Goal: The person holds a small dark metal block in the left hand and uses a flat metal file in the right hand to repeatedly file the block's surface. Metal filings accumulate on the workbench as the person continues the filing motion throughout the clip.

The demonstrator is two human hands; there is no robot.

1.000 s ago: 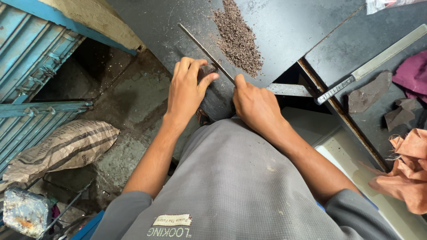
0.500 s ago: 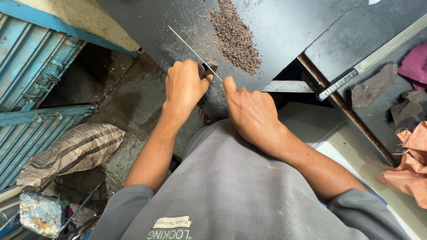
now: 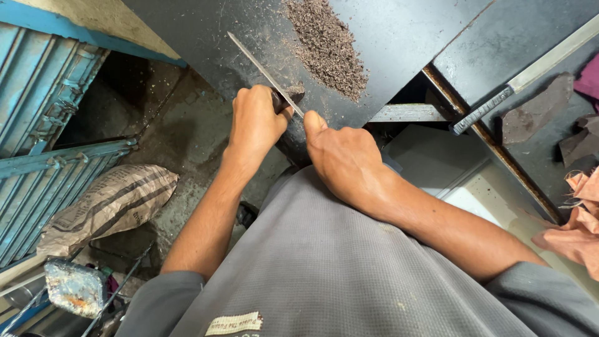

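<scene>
Nearest the camera, we see the person's grey shirt (image 3: 324, 274), with both forearms reaching forward to the near edge of a dark surface (image 3: 206, 37). Our left hand (image 3: 256, 122) is closed in a fist around a small dark piece (image 3: 293, 95), pressing it down at that edge; its fingers are fully curled, with no gap visible. Our right hand (image 3: 343, 156) lies just to the right, its thumb extended against a thin metal blade (image 3: 265, 75); the other fingers are folded under, so we cannot tell whether they grip the blade's near end. The blade runs diagonally far and left across the surface, passing over the dark piece.

Farther out, a pile of dark shavings (image 3: 327, 43) lies on the surface, right of the blade. By our judgement the pile marks cutting already done, and work on the held piece is not finished.

To the right, a metal ruler (image 3: 518, 78) lies across a second dark panel, with brown scraps (image 3: 536, 115) beside it and pink cloth (image 3: 577, 218) nearer. Left and below, a striped sack (image 3: 112, 203) rests on the floor by blue metal shutters (image 3: 37, 106).

Compared with half a second earlier, the hands hold the same grip and the pile looks unchanged. A second earlier, the left hand lay more open along the blade.
</scene>
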